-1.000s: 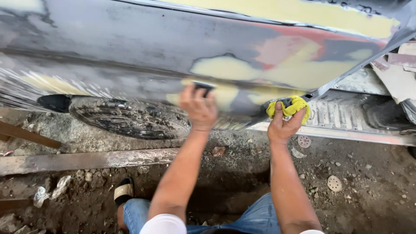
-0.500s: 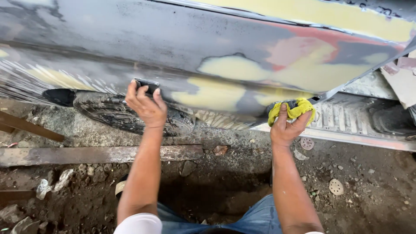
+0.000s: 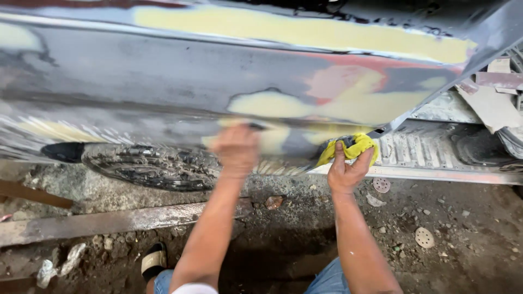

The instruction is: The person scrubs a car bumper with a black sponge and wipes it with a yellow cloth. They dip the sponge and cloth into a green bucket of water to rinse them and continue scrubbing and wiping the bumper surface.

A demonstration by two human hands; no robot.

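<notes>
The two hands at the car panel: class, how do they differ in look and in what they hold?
The left hand is motion-blurred, its grip unreadable; the right hand is sharp, clutching a yellow cloth. The left presses on the car panel; the right sits at its lower corner. Both are bare, at the panel's lower edge.

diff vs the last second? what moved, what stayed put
The left hand slid left along the car panel, then came back right; it is now motion-blurred on the panel's lower edge. What it holds is too blurred to tell. The right hand stayed at the panel's lower right edge, still gripping the yellow cloth. Nothing was let go.
</notes>
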